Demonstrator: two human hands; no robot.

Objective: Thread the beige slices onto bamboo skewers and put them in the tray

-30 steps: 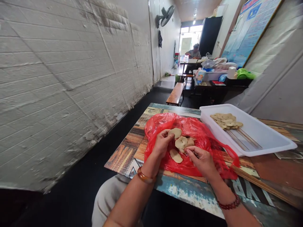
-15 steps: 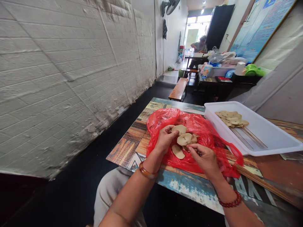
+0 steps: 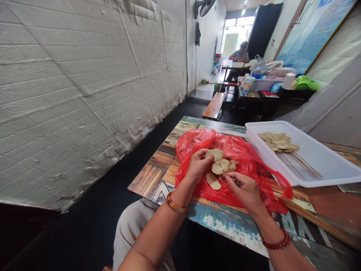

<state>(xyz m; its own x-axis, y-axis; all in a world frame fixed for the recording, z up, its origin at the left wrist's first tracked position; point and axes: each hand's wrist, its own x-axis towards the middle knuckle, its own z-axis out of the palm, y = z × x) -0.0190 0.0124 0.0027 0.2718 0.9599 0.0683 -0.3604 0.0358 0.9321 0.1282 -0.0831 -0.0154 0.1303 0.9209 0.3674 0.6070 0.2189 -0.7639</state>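
Observation:
My left hand (image 3: pixel 198 164) is closed, thumb and fingers pinching a pale, thin potato-like slice (image 3: pixel 216 153). My right hand (image 3: pixel 243 187) is pinched at the lower edge of another slice (image 3: pixel 220 167), which has a small slit near its middle. What the right fingertips hold is too small to make out. Behind that slice, further slices (image 3: pixel 232 166) show in part. One loose slice (image 3: pixel 213 181) lies below them on a crumpled red plastic bag (image 3: pixel 194 141), which spreads under both hands.
A white plastic tray (image 3: pixel 335 165) on the right holds a pile of skewered slices (image 3: pixel 278 141), their sticks pointing toward me. Thin wooden skewers (image 3: pixel 313 216) lie along the table (image 3: pixel 158 173) by my right forearm. Farther off are a bench (image 3: pixel 214 106), a cluttered table and a seated person (image 3: pixel 239 55).
Both hands and the slices keep nearly the same positions. The whole view has shifted slightly, so everything sits a little farther right.

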